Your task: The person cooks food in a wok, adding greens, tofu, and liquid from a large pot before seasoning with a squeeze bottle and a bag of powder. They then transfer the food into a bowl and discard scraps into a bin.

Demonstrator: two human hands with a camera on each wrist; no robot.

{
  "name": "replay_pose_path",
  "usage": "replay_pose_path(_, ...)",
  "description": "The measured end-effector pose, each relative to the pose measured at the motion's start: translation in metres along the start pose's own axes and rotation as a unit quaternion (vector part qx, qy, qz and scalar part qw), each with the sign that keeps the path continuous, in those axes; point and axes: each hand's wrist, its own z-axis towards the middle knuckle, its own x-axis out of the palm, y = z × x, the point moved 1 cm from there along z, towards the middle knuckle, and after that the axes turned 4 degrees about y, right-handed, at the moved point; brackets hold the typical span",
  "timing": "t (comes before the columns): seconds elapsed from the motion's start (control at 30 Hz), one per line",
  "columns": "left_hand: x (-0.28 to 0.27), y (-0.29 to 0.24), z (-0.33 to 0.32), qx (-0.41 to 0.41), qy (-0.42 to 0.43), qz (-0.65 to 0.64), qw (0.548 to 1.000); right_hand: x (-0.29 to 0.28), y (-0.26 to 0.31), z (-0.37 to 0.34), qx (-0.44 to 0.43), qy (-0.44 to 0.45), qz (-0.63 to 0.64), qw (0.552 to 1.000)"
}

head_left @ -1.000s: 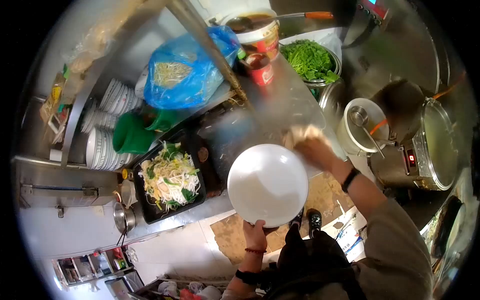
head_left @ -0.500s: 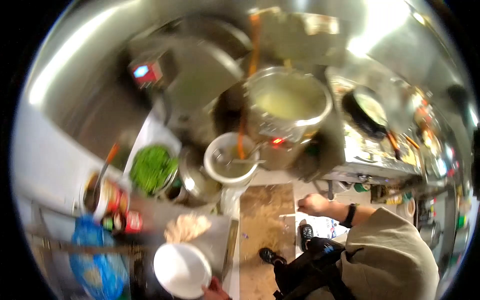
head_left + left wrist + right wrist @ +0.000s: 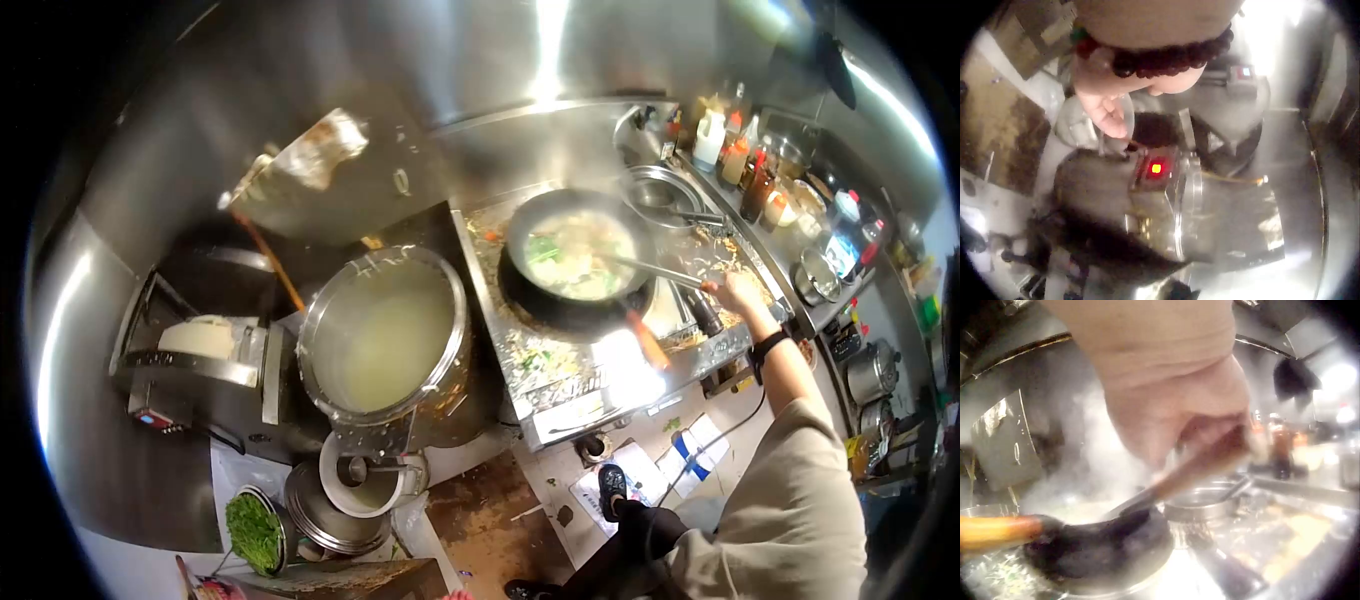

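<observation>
Head view: right hand [image 3: 740,295] grips a wood-handled utensil [image 3: 652,268] in a wok [image 3: 560,203] of brothy food [image 3: 588,245] (apparently mid-cooking, not yet served); left hand [image 3: 1105,111] loose, seemingly empty.

Metal pot [image 3: 453,378], seemingly wooden utensil handle [image 3: 1200,464]

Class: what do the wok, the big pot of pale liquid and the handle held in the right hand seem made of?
Wok: probably iron or steel, dull; its wall is black. Big pot: likely stainless steel, polished; its rim gleams. Handle in the right hand: perhaps wood, smooth-looking; it is brown, but blur leaves plastic possible.
</observation>
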Motion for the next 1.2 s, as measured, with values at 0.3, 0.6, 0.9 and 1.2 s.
replay_pose_path(0.3, 0.262, 0.118, -0.021, 0.024, 0.164, 0.348, 0.923, -0.091, -0.001, 0.003, -0.236, 0.208, 0.230, 0.921)
replay_pose_path(0.6, 0.278, 0.129, -0.013, -0.087, 0.120, 0.322, 0.935, -0.048, -0.012, -0.011, -0.178, 0.091, 0.213, 0.957)
replay_pose_path(0.9, 0.253, 0.091, 0.011, -0.053, 0.138, 0.312, 0.939, -0.102, 0.034, -0.097, 0.191, 0.432, 0.695, 0.542)
replay_pose_path(1.2, 0.255, 0.092, 0.021, -0.038, 0.161, 0.290, 0.943, -0.130, 0.037, -0.111, 0.119, 0.395, 0.652, 0.636)
